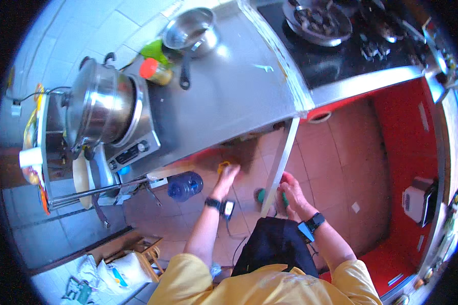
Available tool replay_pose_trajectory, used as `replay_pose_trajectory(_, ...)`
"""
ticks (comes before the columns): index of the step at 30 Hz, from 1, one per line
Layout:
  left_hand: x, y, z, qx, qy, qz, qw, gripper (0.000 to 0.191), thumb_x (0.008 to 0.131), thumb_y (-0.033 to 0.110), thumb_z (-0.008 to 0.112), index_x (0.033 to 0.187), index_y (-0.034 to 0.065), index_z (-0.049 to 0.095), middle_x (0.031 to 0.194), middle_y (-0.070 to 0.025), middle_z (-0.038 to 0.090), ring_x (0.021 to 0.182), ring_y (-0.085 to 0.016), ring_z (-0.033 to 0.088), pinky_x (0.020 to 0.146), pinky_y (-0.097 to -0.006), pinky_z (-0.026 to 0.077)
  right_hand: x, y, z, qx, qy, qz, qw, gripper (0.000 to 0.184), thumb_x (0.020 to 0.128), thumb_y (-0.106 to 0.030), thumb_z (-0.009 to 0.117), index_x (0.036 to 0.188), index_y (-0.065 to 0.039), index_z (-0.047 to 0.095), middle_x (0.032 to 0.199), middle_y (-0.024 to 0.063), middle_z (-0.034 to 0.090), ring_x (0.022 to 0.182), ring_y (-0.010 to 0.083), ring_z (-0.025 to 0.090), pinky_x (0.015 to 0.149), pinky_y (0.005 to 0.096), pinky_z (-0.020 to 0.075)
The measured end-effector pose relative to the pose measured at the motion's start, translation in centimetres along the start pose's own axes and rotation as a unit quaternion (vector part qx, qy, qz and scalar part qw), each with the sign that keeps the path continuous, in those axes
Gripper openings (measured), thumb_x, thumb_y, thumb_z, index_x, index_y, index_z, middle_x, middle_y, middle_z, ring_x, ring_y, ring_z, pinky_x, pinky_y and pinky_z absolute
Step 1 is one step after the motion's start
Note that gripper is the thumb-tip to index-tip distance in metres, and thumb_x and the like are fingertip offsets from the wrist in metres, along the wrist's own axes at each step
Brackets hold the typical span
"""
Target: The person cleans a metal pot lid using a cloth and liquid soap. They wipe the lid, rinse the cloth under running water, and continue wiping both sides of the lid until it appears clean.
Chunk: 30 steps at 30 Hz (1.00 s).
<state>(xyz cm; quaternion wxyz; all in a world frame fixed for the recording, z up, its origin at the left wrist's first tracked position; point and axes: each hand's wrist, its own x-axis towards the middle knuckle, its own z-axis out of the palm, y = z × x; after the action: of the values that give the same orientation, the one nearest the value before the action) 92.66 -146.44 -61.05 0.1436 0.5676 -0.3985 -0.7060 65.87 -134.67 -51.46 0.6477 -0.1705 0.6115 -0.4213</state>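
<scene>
My left hand (229, 176) is stretched out low below the edge of the grey counter, by a small yellow thing (223, 166); whether it grips it is unclear. My right hand (292, 189) is at the edge of a narrow white panel (279, 171), a cabinet door or board seen edge-on; its grip is not plain. Both wrists wear dark bands with small devices. A green object (259, 195) is low down beside the panel, partly hidden. Left of my left hand, a blue plastic water bottle (185, 186) lies on the tiled floor.
The counter (229, 87) holds a steel saucepan (192, 34), a red-lidded jar (156, 71) and a large steel pot (99, 103) on an electric cooker. A pan of food (316, 23) stands on the black hob (316, 57). Red cabinets (408, 141) are at the right; a wooden stool (151, 255) with white bags is lower left.
</scene>
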Motion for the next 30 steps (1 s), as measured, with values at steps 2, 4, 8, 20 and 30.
replay_pose_trajectory(2,-6.1,-2.2,-1.8,-0.035,0.038,-0.112,0.992,0.037,0.102,0.033,0.065,0.128,0.0048,0.065,0.12,-0.0082,0.069,0.112,-0.019,0.063,0.099,-0.0341,0.049,1.7,0.1,1.5,0.045,-0.019,0.019,0.999,0.045,0.092,-0.001,0.043,0.135,-0.003,0.056,0.123,0.0054,0.064,0.114,0.0188,0.062,0.101,0.0377,0.0501)
replay_pose_trajectory(4,-11.7,-4.5,-2.7,-0.133,0.08,-0.157,0.975,0.032,0.103,0.031,0.064,0.121,0.0045,0.066,0.111,-0.0079,0.072,0.101,-0.019,0.068,0.09,-0.0329,0.054,3.1,0.0,2.5,0.057,-0.041,0.044,0.997,0.043,0.092,-0.002,0.043,0.133,-0.003,0.058,0.125,0.0069,0.065,0.117,0.0204,0.062,0.103,0.0384,0.0505)
replay_pose_trajectory(8,-18.0,-9.1,-4.4,-0.267,0.12,-0.175,0.94,0.029,0.102,0.029,0.065,0.117,0.0039,0.065,0.103,-0.0097,0.073,0.098,-0.021,0.072,0.085,-0.032,0.058,6.7,0.2,5.1,0.168,-0.057,0.082,0.981,0.03,0.101,-0.015,0.051,0.127,-0.003,0.058,0.126,0.0094,0.064,0.12,0.0248,0.062,0.105,0.0397,0.0505)
replay_pose_trajectory(20,-28.4,-12.6,-5.5,-0.426,0.296,-0.04,0.854,0.021,0.1,0.026,0.067,0.11,0.0069,0.066,0.102,-0.0095,0.073,0.093,-0.02,0.071,0.08,-0.0325,0.058,11.6,-4.6,10.7,0.15,-0.031,0.189,0.97,0.017,0.1,-0.02,0.061,0.094,-0.004,0.059,0.083,0.0137,0.068,0.069,0.024,0.066,0.06,0.0346,0.0539)
replay_pose_trajectory(30,-37.6,-18.7,6.7,-0.549,0.514,0.096,0.652,0.033,0.097,0.026,0.071,0.12,0.0047,0.061,0.102,-0.0103,0.072,0.088,-0.022,0.073,0.072,-0.033,0.06,8.5,3.0,17.4,-0.166,-0.342,0.331,0.864,0.014,0.099,-0.018,0.064,0.103,-0.006,0.067,0.088,0.0104,0.071,0.078,0.0214,0.067,0.066,0.0331,0.0553)
